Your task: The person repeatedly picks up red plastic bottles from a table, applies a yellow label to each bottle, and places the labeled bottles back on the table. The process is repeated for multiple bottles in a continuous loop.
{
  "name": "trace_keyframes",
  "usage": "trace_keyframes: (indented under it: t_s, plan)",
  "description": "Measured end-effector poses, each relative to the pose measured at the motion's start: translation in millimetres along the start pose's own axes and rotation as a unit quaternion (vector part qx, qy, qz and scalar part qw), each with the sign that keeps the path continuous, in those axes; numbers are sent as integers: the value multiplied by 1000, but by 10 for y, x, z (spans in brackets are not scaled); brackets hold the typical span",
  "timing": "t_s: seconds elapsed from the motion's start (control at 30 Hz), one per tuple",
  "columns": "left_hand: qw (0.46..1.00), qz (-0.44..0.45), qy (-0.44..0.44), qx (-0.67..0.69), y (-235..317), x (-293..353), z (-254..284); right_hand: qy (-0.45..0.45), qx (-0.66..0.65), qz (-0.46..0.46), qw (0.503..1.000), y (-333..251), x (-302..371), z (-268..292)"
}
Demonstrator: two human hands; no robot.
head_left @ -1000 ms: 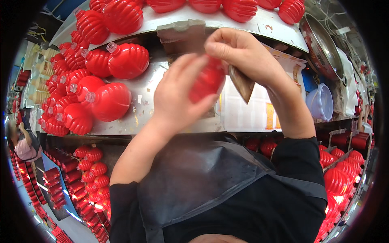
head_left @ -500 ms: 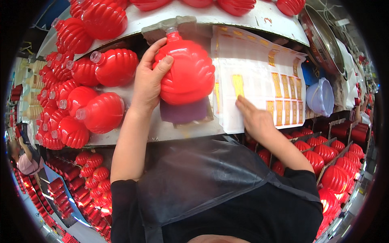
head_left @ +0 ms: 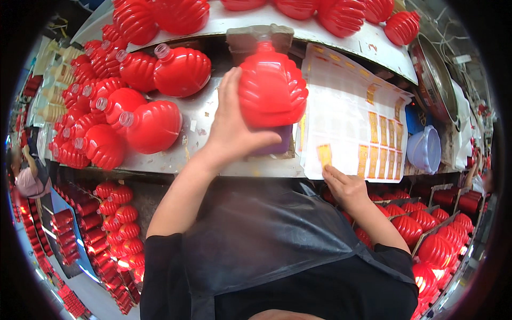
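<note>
A red ribbed bottle (head_left: 273, 88) with a clear neck lies on its side on a purple pad (head_left: 286, 140), its neck in a notched grey block (head_left: 241, 40). My left hand (head_left: 233, 130) is along the bottle's left side, fingers stretched out and thumb spread below its base; the palm is not wrapped round it. Over the lower edge of a white label sheet (head_left: 338, 117), my right hand (head_left: 349, 189) pinches the near end of a gold-yellow label (head_left: 324, 153). More gold labels (head_left: 380, 140) sit on the sheet's right part.
Several red bottles (head_left: 152, 128) crowd the table's left side, and more lie on the white shelf (head_left: 346, 42) at the back. A lavender bucket (head_left: 425, 149) and a large round metal pan (head_left: 434, 80) stand at the right. Crates of red bottles (head_left: 410, 221) are below right.
My left hand has loosened from round the bottle's neck end and slid down its left side. My right hand has drawn the gold label toward me, near the sheet's lower edge.
</note>
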State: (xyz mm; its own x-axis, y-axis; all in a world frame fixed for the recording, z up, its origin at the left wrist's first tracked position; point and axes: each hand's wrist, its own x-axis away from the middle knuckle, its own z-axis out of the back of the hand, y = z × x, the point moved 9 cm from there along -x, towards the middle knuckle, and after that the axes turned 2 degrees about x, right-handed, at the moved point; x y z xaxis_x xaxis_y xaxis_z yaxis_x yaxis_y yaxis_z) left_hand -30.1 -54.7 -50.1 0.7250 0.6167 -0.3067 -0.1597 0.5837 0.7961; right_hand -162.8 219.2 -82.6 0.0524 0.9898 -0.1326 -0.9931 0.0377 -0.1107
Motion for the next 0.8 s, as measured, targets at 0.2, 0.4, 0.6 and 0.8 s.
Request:
trace_keyframes:
  t_s: [0.2, 0.4, 0.6, 0.8]
  plan:
    - [998, -36, 48, -30, -68, 3, 26, -174, -445, -328, 815, 681, -433, -38]
    - [997, -38, 37, -47, 4, -7, 73, -79, -534, -248, 804, 786, -1775, 790]
    - [987, 44, 50, 149, -50, -257, 176, 53, -224, 47, 972, -54, -2333, 1465]
    - [988, 103, 81, 84, -46, -644, 207, 83, 107, 218, 966, -729, -2073, 973]
